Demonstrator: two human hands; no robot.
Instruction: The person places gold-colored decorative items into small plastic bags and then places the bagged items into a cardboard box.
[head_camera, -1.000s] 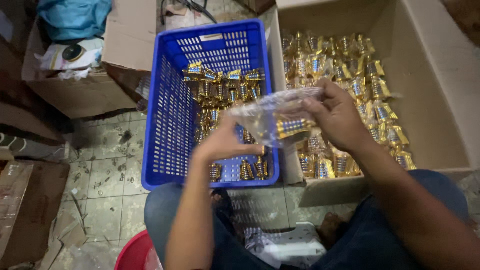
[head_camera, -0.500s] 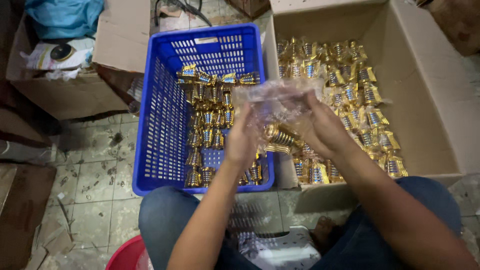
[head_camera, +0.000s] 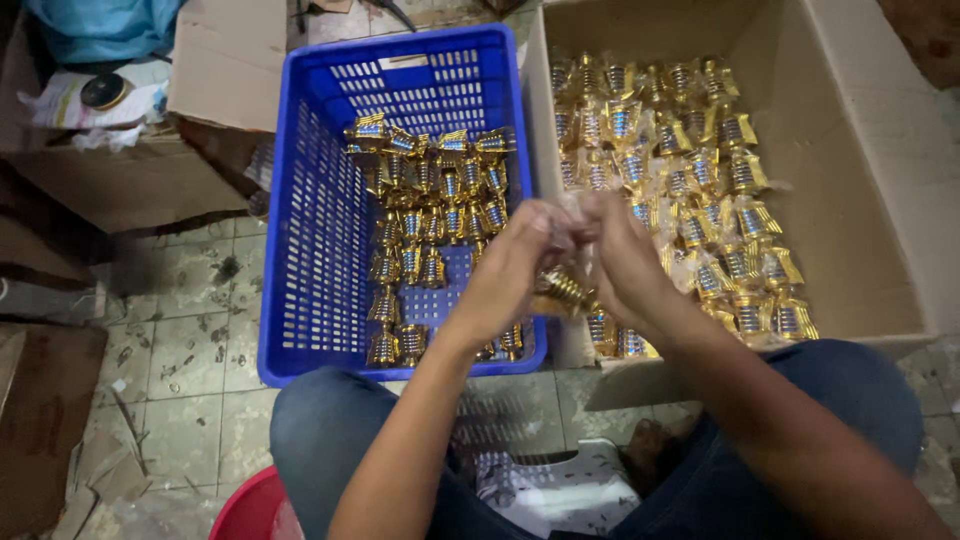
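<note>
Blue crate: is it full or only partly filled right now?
Partly filled. In the blue crate, gold pieces cover only the middle and right; its perforated left wall and part of the floor show bare.

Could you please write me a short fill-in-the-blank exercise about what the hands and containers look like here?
1. Both hands, left hand and right hand, hold a gold piece in a clear ____ bag.
2. The unwrapped gold pieces lie in a ____ plastic crate.
3. The wrapped pieces lie in a ____ box.

Missing words: plastic; blue; cardboard
</note>
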